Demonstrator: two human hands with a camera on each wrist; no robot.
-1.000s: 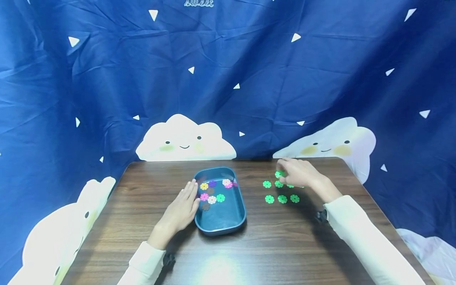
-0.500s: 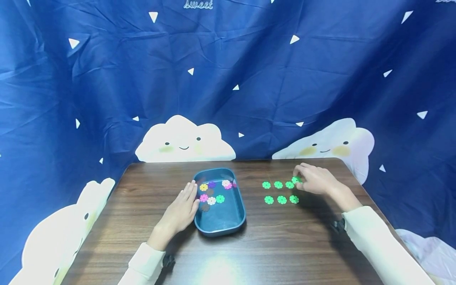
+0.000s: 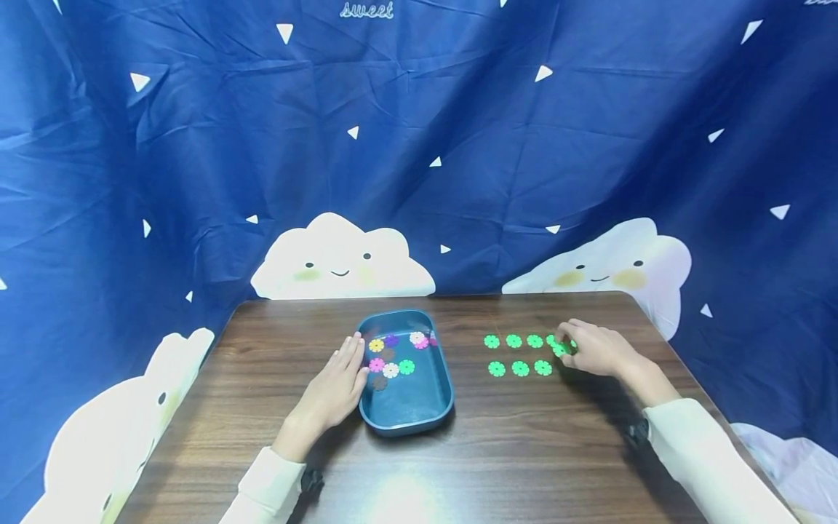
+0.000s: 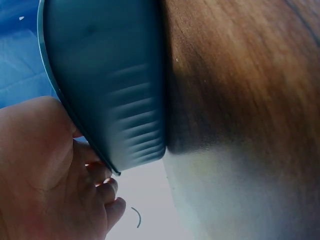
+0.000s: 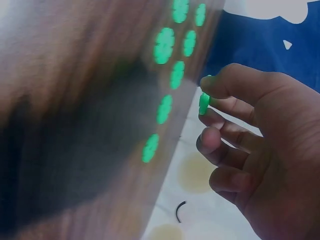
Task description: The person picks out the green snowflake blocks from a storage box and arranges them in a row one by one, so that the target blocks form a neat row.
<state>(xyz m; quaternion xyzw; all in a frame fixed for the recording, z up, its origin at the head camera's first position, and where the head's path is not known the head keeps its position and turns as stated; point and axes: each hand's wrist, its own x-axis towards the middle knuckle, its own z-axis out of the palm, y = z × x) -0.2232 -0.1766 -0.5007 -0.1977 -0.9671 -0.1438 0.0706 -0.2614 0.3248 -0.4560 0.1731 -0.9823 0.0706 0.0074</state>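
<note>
The right hand [image 3: 599,349] pinched a green disc [image 5: 204,102] at its fingertips, best lowered flat beside the row [image 3: 520,340]. The left hand [image 3: 334,386], fingers straight, steadied the tray [image 3: 406,415].

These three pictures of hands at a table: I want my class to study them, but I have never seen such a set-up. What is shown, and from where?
No machine here: a person works with two bare hands, filmed by three cameras. The wide picture comes from a camera on the head; the two close ones come from cameras on each wrist. On the dark wooden table stands a blue oblong plastic tray holding small coloured flower-shaped discs. The left hand rests flat against the tray's side. To the right, green flower-shaped discs lie in two rows. The right hand pinches one more green disc between thumb and finger at the end of the rows.
</note>
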